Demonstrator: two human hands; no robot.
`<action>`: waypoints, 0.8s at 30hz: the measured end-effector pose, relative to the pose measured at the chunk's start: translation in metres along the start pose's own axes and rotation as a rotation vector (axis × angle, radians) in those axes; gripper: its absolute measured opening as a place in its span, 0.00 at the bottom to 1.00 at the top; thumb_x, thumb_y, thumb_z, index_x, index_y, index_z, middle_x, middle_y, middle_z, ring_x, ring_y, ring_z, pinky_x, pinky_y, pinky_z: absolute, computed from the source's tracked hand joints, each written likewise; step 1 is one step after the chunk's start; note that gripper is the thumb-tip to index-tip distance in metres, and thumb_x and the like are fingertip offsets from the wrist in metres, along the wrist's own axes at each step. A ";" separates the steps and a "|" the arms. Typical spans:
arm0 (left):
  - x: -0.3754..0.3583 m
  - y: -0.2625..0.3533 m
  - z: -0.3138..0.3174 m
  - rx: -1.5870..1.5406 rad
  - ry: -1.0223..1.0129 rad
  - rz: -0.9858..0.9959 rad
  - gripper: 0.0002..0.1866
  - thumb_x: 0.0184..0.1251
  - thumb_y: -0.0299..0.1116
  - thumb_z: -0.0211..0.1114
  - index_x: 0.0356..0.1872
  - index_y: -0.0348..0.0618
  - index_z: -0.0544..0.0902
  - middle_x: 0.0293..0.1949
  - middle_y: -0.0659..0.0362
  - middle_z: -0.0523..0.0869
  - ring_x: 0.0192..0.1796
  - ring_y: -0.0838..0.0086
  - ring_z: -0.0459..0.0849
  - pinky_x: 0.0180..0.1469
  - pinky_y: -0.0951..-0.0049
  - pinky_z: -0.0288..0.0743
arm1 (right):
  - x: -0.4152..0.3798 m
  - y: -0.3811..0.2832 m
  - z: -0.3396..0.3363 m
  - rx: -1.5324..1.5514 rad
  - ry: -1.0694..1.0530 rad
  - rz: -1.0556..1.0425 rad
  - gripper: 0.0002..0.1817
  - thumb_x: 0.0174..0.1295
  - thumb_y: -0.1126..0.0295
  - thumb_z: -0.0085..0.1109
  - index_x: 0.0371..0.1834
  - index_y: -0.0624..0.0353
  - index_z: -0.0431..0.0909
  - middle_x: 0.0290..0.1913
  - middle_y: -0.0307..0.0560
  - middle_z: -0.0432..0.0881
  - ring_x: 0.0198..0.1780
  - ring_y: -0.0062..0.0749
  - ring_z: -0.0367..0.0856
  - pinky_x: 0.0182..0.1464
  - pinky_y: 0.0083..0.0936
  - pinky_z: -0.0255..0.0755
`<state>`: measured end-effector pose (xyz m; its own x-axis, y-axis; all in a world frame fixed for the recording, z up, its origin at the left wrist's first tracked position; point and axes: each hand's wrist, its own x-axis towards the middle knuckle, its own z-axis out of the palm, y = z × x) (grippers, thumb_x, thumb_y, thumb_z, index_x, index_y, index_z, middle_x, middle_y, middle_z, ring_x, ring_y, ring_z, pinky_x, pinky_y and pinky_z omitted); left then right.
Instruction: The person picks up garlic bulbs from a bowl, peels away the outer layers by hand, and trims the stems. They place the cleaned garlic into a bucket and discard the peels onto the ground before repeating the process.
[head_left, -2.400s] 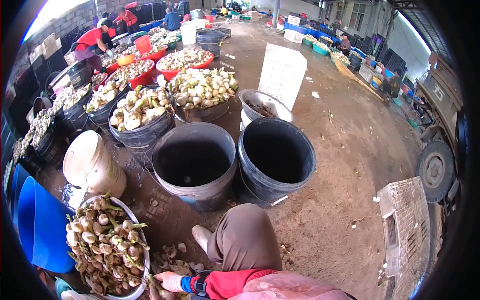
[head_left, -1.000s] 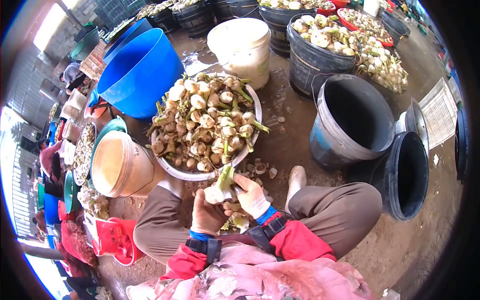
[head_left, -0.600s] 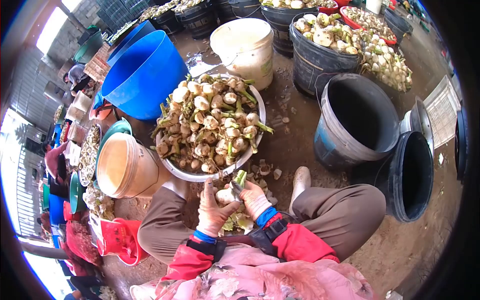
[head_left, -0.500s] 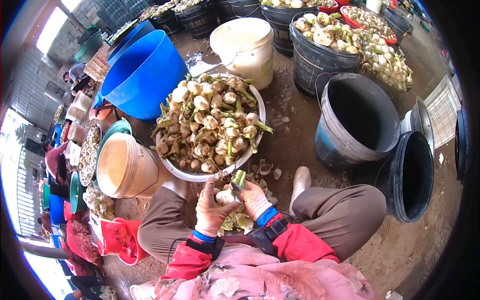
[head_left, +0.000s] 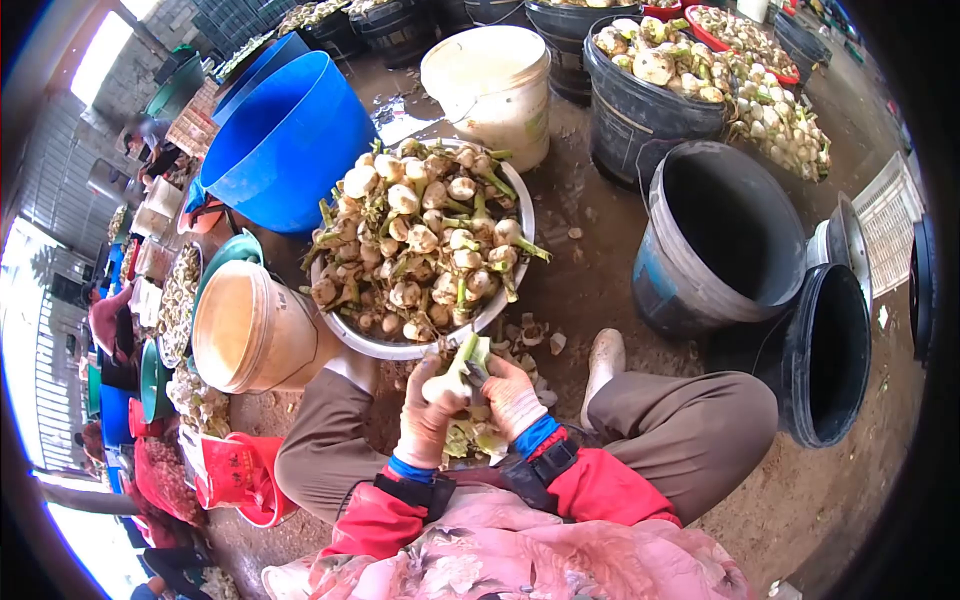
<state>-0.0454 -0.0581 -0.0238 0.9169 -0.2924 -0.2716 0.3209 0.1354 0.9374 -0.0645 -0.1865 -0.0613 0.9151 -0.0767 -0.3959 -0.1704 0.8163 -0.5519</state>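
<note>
My left hand (head_left: 426, 425) is closed round a pale bulb (head_left: 447, 386) with a green stem, just below the rim of a white basin (head_left: 527, 215). Against the bulb's right side and stem, my right hand (head_left: 508, 398) is also closed, with dark-tipped fingers; whether it holds a tool too is hidden. Heaped in the basin are many bulbs (head_left: 405, 240) with roots and cut green stems. Peelings (head_left: 470, 440) lie on the ground beneath my hands, between my legs.
A blue tub (head_left: 285, 150) and a cream bucket (head_left: 510, 110) stand behind the basin, with a tan bucket (head_left: 285, 330) at left. Dark buckets (head_left: 690, 270) are on the right, one heaped with bulbs. Other people sit at the far left.
My hands have turned the bulb, so its pale side and green stem show more, and its stem now tilts up to the right. The basin's heap looks the same.
</note>
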 end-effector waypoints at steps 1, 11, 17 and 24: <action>0.001 0.005 -0.001 -0.179 -0.047 -0.116 0.37 0.54 0.56 0.68 0.60 0.47 0.68 0.44 0.59 0.80 0.35 0.72 0.80 0.35 0.74 0.77 | -0.008 -0.015 0.012 -0.009 0.028 0.064 0.22 0.59 0.83 0.50 0.58 0.62 0.74 0.48 0.43 0.81 0.46 0.26 0.80 0.47 0.22 0.75; 0.013 0.023 -0.038 0.069 -0.050 0.050 0.29 0.60 0.51 0.67 0.49 0.34 0.79 0.33 0.59 0.80 0.38 0.72 0.81 0.46 0.75 0.75 | -0.002 -0.025 0.009 -0.155 -0.037 0.166 0.27 0.53 0.88 0.45 0.59 0.64 0.73 0.49 0.42 0.80 0.49 0.24 0.78 0.49 0.17 0.73; 0.005 0.055 -0.024 0.643 -0.096 -0.154 0.11 0.52 0.31 0.70 0.33 0.35 0.81 0.33 0.59 0.83 0.32 0.74 0.82 0.35 0.75 0.77 | 0.009 0.001 0.000 -0.509 -0.158 0.088 0.25 0.60 0.65 0.62 0.60 0.60 0.73 0.47 0.46 0.82 0.46 0.23 0.77 0.49 0.21 0.71; 0.017 0.050 -0.015 -0.390 0.148 -0.203 0.23 0.60 0.54 0.66 0.40 0.42 0.80 0.30 0.59 0.84 0.30 0.70 0.82 0.34 0.71 0.77 | -0.011 -0.025 0.024 -1.407 -0.535 0.064 0.20 0.54 0.70 0.62 0.52 0.49 0.79 0.47 0.53 0.82 0.48 0.39 0.81 0.51 0.30 0.72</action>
<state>-0.0106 -0.0423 0.0158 0.8413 -0.2157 -0.4956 0.5366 0.4435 0.7179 -0.0614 -0.1919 -0.0255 0.8614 0.4024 -0.3099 -0.1314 -0.4130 -0.9012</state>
